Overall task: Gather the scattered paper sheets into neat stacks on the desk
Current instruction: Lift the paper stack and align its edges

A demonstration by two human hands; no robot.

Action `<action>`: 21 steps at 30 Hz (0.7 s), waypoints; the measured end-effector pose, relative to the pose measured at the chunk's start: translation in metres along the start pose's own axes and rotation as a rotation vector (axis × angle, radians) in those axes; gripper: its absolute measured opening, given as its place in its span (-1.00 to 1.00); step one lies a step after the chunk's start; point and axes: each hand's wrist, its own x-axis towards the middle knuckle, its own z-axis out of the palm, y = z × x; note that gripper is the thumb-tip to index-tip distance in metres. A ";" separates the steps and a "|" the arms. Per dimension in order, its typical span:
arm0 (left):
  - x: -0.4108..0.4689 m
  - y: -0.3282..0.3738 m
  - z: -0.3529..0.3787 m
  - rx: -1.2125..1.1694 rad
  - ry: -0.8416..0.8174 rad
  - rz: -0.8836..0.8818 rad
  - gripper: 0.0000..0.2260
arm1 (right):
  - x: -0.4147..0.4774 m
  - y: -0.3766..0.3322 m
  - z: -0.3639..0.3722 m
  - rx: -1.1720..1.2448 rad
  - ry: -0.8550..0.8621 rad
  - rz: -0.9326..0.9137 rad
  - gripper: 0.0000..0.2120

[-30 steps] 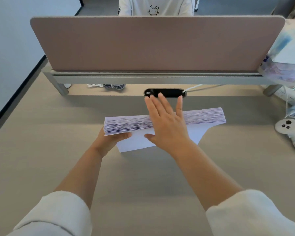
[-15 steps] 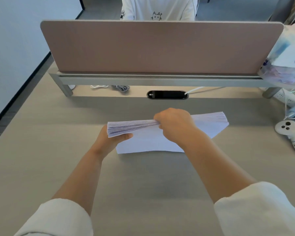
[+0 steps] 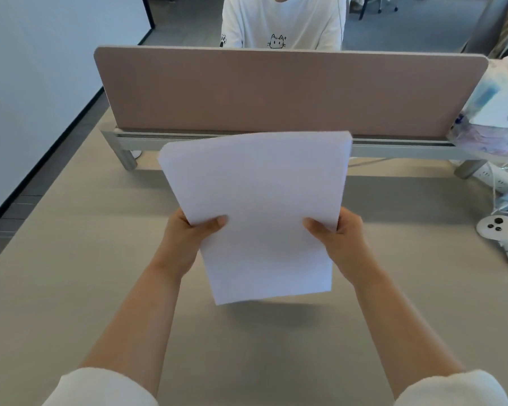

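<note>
White paper sheet stack held above beige bench; left hand pinching 9 o'clock edge, right hand pinching 3 o'clock. Risk: grip slackens, sheets fan, slip out at 6 o'clock.

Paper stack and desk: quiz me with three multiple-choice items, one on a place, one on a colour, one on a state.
1. Where does the white controller lie on the desk?
A. at the far left corner
B. near the right edge
C. at the near edge, in the middle

2. What colour is the divider panel?
A. dusty pink
B. green
C. black

3. How is the paper stack held?
A. lying untouched on the desk
B. pinched by one hand only
C. gripped by the left hand and the right hand, one at each side edge

Answers:
1 B: it lies beyond the right hand, by the desk's right edge.
2 A: the panel across the back of the desk is pink.
3 C: a thumb lies over the top sheet on each side.
</note>
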 end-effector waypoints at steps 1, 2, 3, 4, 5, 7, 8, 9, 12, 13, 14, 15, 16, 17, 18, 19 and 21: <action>-0.002 0.003 0.003 0.009 0.006 0.017 -0.74 | -0.004 0.005 0.000 0.038 -0.002 -0.009 -0.75; -0.005 0.004 0.004 0.027 0.005 0.040 -0.74 | -0.008 0.009 0.000 0.053 0.003 -0.021 -0.68; -0.007 0.004 0.005 0.057 -0.006 0.066 -0.71 | -0.011 0.012 0.000 0.049 0.011 -0.029 -0.64; -0.010 0.002 0.007 0.087 -0.024 0.093 -0.69 | -0.014 0.015 0.001 0.033 0.023 -0.024 -0.61; -0.013 0.001 0.009 0.114 -0.043 0.111 -0.66 | -0.016 0.017 0.003 0.023 0.033 -0.006 -0.59; -0.017 -0.005 0.008 0.132 -0.070 0.100 -0.62 | -0.018 0.024 0.006 0.041 0.035 0.037 -0.56; -0.018 -0.007 0.007 0.131 -0.076 0.076 -0.61 | -0.018 0.027 0.007 0.054 0.027 0.049 -0.56; -0.018 -0.008 0.006 0.137 -0.072 0.055 -0.61 | -0.018 0.029 0.008 0.062 0.018 0.054 -0.57; -0.016 -0.012 -0.002 0.181 -0.069 0.005 -0.67 | -0.014 0.030 0.008 0.089 -0.011 0.051 -0.67; -0.015 -0.013 -0.003 0.186 -0.089 -0.019 -0.67 | -0.011 0.030 0.007 0.098 -0.024 0.053 -0.69; -0.014 -0.017 -0.003 0.191 -0.107 -0.047 -0.66 | -0.009 0.032 0.006 0.102 -0.037 0.061 -0.70; -0.014 -0.021 -0.003 0.202 -0.116 -0.077 -0.64 | -0.008 0.034 0.005 0.104 -0.050 0.071 -0.70; -0.014 -0.023 -0.002 0.216 -0.115 -0.099 -0.62 | -0.006 0.036 0.005 0.109 -0.063 0.080 -0.70; -0.014 -0.026 -0.001 0.228 -0.112 -0.115 -0.62 | -0.005 0.039 0.005 0.119 -0.069 0.091 -0.69; -0.013 -0.029 -0.002 0.238 -0.110 -0.123 -0.62 | -0.003 0.042 0.005 0.129 -0.074 0.100 -0.69; -0.013 -0.032 -0.002 0.246 -0.103 -0.126 -0.61 | -0.002 0.044 0.006 0.133 -0.077 0.110 -0.69; -0.011 -0.036 -0.003 0.252 -0.082 -0.140 -0.61 | 0.000 0.051 0.007 0.122 -0.085 0.127 -0.69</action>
